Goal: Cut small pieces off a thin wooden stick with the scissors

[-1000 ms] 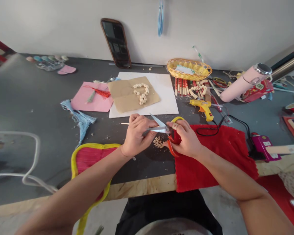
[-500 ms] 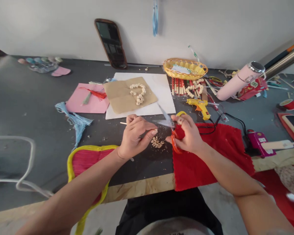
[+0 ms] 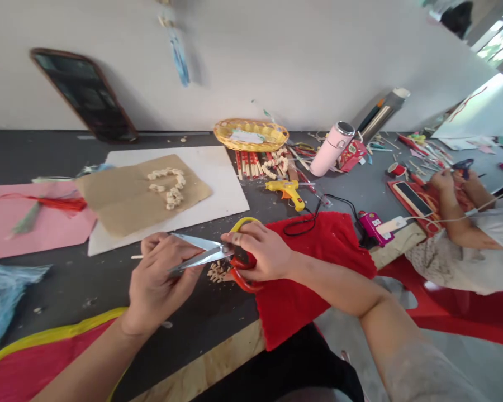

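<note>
My left hand (image 3: 159, 282) is closed on a thin pale wooden stick (image 3: 137, 257); one end pokes out at its left, and the rest is hidden by the fingers. In my right hand (image 3: 266, 251) are scissors (image 3: 209, 255) with red and yellow handles. Their blades are spread and reach over my left fingertips. Below the scissors, short cut stick pieces (image 3: 218, 272) lie in a small heap on the dark table. Behind my hands, a curved row of glued pale pieces (image 3: 174, 192) rests on brown paper (image 3: 117, 201).
A yellow glue gun (image 3: 287, 191), a wicker basket (image 3: 251, 144) and a pink flask (image 3: 332, 148) stand or lie behind. Red cloth (image 3: 318, 245) covers the table edge under my right arm. At right, another person's hands (image 3: 448, 181) are at work. A phone (image 3: 86, 95) leans on the wall.
The view has swung to the right, bringing the other person into sight. The scissors have come closer to my left hand, their spread blades now overlapping its fingertips.
</note>
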Available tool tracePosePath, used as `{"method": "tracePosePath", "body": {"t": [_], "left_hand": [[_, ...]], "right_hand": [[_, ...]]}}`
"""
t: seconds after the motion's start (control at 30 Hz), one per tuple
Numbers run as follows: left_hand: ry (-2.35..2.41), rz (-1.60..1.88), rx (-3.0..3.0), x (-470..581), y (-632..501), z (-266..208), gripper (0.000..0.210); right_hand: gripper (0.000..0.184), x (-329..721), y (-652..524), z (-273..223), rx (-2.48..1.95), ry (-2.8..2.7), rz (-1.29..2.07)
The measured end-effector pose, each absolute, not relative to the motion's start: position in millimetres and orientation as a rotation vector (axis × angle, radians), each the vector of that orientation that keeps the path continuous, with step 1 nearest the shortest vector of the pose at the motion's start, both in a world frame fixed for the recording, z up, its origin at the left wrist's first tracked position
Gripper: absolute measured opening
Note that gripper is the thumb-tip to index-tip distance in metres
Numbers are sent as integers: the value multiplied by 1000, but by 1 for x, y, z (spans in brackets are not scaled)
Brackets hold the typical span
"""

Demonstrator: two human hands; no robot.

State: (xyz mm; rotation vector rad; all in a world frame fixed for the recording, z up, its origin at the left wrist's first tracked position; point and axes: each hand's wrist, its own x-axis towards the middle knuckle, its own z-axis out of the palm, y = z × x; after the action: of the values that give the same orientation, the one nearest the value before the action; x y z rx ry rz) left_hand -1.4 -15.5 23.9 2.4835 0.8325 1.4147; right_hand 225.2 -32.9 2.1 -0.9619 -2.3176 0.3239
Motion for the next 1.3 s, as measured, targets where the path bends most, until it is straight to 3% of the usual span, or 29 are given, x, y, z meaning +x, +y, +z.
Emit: {"method": "tracePosePath", "body": {"t": [0.43, 0.53, 1.3], "left_hand": [[1070, 1430, 2358, -3, -20, 25, 13], [1101, 1379, 2353, 0, -29, 29, 7], [1144, 1263, 2305, 6, -46, 29, 17]], "right_hand": [[59, 227, -35, 6, -922, -2272, 319], [65, 226, -36, 4, -925, -2260, 286], [71, 223, -44, 3, -950, -2243, 263]]}}
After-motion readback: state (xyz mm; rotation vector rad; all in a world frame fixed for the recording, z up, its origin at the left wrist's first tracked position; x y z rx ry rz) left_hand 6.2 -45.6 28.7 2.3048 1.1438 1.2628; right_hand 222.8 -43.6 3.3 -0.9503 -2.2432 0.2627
